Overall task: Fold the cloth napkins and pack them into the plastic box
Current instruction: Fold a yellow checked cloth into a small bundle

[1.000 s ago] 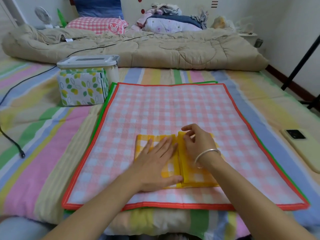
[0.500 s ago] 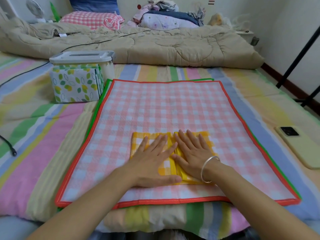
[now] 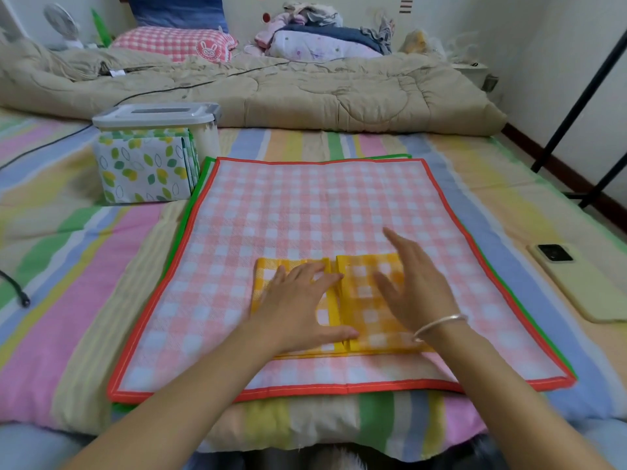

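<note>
A yellow checked napkin [image 3: 364, 300], folded small, lies on a large pink checked napkin [image 3: 305, 212] with a red border, spread on the bed. A green-edged cloth [image 3: 190, 212] peeks out beneath it. My left hand [image 3: 302, 307] presses flat on the yellow napkin's left half. My right hand [image 3: 417, 286] hovers just over its right half, fingers straight and spread, slightly blurred. The plastic box [image 3: 159, 150] stands at the back left with its lid on and leaf-patterned folded napkins showing through its wall.
A phone [image 3: 583, 279] lies on the striped bedsheet to the right. A beige quilt [image 3: 271, 93] is bunched across the back, with pillows and clothes behind. A black cable [image 3: 17, 290] runs along the left. Black stand legs [image 3: 576, 130] rise at the right.
My right hand has lifted off the yellow napkin and moved to the right. My left hand stays pressed on the left half.
</note>
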`<control>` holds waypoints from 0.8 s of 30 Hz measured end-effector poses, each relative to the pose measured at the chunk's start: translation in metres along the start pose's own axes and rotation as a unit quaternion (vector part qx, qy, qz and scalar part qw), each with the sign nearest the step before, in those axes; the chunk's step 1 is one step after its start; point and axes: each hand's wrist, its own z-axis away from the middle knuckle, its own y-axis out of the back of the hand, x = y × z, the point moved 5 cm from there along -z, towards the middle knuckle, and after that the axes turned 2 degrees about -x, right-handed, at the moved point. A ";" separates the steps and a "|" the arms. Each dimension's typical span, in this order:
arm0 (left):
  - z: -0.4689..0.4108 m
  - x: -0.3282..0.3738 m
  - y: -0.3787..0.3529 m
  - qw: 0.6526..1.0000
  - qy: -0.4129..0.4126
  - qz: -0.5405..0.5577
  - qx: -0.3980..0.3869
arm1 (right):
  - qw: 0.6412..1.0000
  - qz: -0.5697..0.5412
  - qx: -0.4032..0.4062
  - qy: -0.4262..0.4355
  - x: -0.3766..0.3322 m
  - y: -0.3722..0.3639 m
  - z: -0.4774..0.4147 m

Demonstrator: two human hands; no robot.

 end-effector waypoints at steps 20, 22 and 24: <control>0.000 -0.002 -0.019 0.997 -0.044 -0.057 0.030 | 0.888 -0.387 0.088 -0.231 -0.036 -0.024 0.077; 0.000 -0.003 -0.019 0.997 -0.043 -0.045 0.038 | 0.917 -0.327 0.101 -0.204 -0.047 -0.031 0.075; 0.001 -0.002 -0.019 0.998 -0.041 -0.030 0.041 | 0.942 -0.264 0.100 -0.181 -0.056 -0.033 0.075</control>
